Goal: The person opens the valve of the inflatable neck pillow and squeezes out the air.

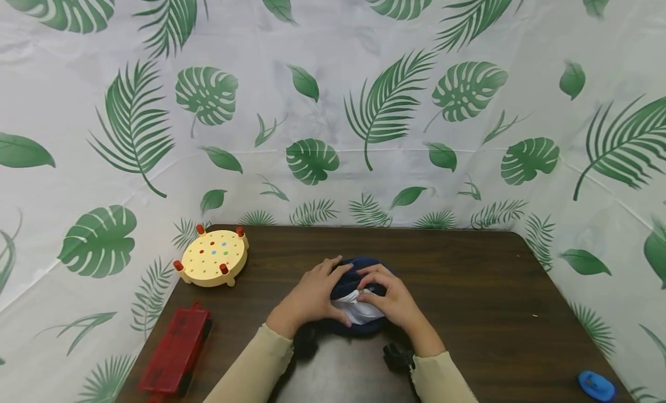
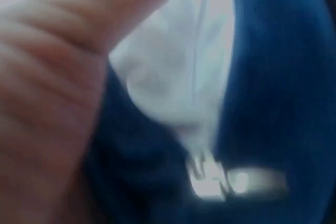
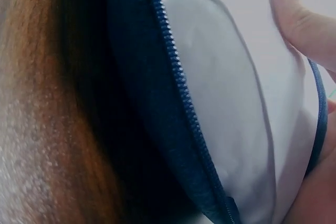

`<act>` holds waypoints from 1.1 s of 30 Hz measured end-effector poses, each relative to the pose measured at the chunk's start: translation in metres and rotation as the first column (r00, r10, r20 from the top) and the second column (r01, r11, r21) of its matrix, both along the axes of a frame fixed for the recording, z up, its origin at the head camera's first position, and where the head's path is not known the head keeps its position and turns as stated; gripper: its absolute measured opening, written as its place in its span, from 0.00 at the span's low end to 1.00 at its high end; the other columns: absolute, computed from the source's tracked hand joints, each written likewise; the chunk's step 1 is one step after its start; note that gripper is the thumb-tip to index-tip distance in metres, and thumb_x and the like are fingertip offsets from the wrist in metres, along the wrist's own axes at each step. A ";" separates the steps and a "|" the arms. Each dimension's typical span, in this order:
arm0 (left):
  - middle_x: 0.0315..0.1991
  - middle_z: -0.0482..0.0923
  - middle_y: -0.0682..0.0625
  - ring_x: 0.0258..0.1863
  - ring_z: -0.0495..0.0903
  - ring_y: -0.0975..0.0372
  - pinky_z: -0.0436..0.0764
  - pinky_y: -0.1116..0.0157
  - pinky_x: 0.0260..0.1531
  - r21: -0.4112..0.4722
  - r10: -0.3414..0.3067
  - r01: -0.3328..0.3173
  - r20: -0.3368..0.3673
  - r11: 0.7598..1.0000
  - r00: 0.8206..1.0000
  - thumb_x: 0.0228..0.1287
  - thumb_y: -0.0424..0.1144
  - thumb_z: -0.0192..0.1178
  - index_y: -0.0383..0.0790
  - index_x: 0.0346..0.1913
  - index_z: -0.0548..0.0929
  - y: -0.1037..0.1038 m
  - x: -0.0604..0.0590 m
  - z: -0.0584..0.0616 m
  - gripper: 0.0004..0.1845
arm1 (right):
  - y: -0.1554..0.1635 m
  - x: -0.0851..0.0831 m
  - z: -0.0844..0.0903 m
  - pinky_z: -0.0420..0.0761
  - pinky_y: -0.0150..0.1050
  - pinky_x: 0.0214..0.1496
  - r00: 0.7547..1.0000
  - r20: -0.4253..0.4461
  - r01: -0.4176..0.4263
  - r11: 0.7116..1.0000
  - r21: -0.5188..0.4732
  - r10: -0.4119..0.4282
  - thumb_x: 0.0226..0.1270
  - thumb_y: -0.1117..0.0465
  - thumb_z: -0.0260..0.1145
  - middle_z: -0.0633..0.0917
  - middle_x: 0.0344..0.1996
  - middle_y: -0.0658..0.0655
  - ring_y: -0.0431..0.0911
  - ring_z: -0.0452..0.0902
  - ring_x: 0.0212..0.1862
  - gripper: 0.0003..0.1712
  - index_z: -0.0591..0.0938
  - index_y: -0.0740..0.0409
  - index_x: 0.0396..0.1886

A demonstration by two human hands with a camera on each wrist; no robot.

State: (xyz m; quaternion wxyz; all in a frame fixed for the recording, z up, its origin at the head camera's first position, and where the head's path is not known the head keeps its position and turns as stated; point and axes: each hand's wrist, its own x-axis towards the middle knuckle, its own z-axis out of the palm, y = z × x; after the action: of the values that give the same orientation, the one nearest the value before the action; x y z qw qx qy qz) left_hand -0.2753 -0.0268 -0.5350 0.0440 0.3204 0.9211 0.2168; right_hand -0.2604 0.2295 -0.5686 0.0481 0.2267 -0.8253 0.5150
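Note:
A rounded navy blue zippered case [image 1: 364, 263] lies on the table, its zip undone over a white fabric inside [image 1: 364, 315]. From the left, my left hand [image 1: 312, 291] holds it with fingers spread over the top and thumb along the white fabric. My right hand [image 1: 399, 303] grips the opening from the right, forefinger and thumb bent close together. A metal zip slider with its pull tab [image 2: 207, 179] shows at one end of the opening in the left wrist view. Zip teeth [image 3: 181, 80] edge the white fabric in the right wrist view, where the right thumb [image 3: 302, 24] presses at the far edge.
A round yellow toy stool-like piece with red-tipped legs [image 1: 214, 255] sits at the table's back left. Nearer on the left lies a translucent red case [image 1: 175, 351]. A small blue oval object [image 1: 596, 385] is by the front right edge. Leaf-patterned cloth [image 1: 333, 114] hangs behind the dark wooden table [image 1: 468, 276].

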 end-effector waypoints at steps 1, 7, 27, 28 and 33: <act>0.89 0.52 0.41 0.86 0.56 0.35 0.65 0.27 0.74 -0.016 -0.007 0.007 0.011 1.000 1.000 0.42 0.71 0.84 0.60 0.89 0.56 0.001 0.002 0.000 0.71 | 0.000 0.000 0.000 0.68 0.63 0.79 1.000 0.002 -0.004 1.000 0.003 0.004 0.67 0.54 0.82 0.86 0.63 0.43 0.49 0.78 0.72 0.10 0.88 0.33 0.41; 0.90 0.48 0.40 0.89 0.45 0.35 0.64 0.25 0.73 -0.096 0.003 0.001 0.036 0.995 0.999 0.38 0.69 0.87 0.65 0.90 0.45 0.009 0.008 -0.006 0.79 | 0.001 -0.002 -0.003 0.70 0.64 0.77 0.999 0.034 -0.005 0.999 0.039 0.004 0.66 0.51 0.82 0.84 0.64 0.42 0.49 0.77 0.73 0.10 0.88 0.31 0.40; 0.90 0.50 0.38 0.77 0.68 0.38 0.69 0.30 0.72 0.004 0.019 -0.019 0.039 1.000 0.999 0.50 0.61 0.86 0.63 0.81 0.71 0.009 -0.002 -0.019 0.54 | 0.001 -0.002 -0.008 0.76 0.47 0.75 0.999 0.029 0.018 1.000 0.008 -0.018 0.65 0.51 0.82 0.89 0.56 0.38 0.41 0.83 0.65 0.10 0.90 0.31 0.40; 0.89 0.52 0.39 0.76 0.69 0.38 0.69 0.31 0.72 0.009 0.020 -0.020 0.037 1.000 0.999 0.50 0.60 0.86 0.63 0.80 0.72 0.008 -0.003 -0.019 0.53 | 0.001 -0.002 -0.009 0.76 0.46 0.74 0.999 0.028 0.017 1.000 0.003 -0.017 0.65 0.51 0.82 0.89 0.56 0.39 0.41 0.83 0.64 0.10 0.90 0.31 0.41; 0.80 0.72 0.42 0.69 0.75 0.41 0.74 0.36 0.67 0.039 0.022 -0.022 -0.006 0.999 1.000 0.52 0.58 0.86 0.62 0.76 0.76 0.008 -0.003 -0.018 0.48 | 0.000 -0.001 -0.010 0.76 0.42 0.73 1.000 0.023 0.010 1.000 -0.026 -0.009 0.65 0.53 0.83 0.89 0.56 0.40 0.43 0.83 0.64 0.10 0.90 0.33 0.41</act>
State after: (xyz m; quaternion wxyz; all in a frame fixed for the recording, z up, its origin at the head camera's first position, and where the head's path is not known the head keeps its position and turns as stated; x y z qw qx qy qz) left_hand -0.2781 -0.0185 -0.5534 0.0325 0.3116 0.9203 0.2344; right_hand -0.2618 0.2299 -0.5782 0.0439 0.2162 -0.8200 0.5281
